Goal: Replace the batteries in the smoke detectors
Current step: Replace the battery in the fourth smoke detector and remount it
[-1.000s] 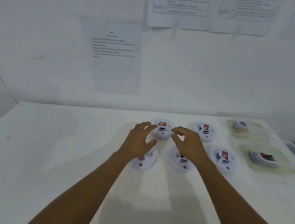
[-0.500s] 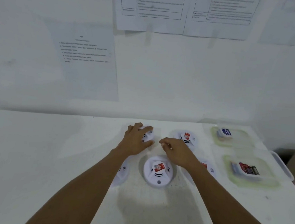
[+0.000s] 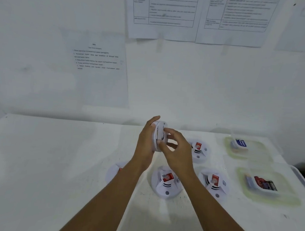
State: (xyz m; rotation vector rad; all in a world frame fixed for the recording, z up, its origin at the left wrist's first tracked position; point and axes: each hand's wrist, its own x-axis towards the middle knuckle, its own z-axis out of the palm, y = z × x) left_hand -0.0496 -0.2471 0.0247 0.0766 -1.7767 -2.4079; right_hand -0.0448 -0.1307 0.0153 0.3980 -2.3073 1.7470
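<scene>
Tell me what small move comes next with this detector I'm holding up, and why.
Probably turn the smoke detector so its back faces you, to find the battery cover. The left hand holds it on edge, the right hand pinches its rim, and no compartment is visible.

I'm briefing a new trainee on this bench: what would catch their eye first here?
The white round smoke detector stands out, held on edge above the middle of the white table: the left hand grips one side and the right hand pinches the other. Below, four more smoke detectors with red labels lie flat, and two clear plastic tubs of batteries sit at the table's right side.
</scene>
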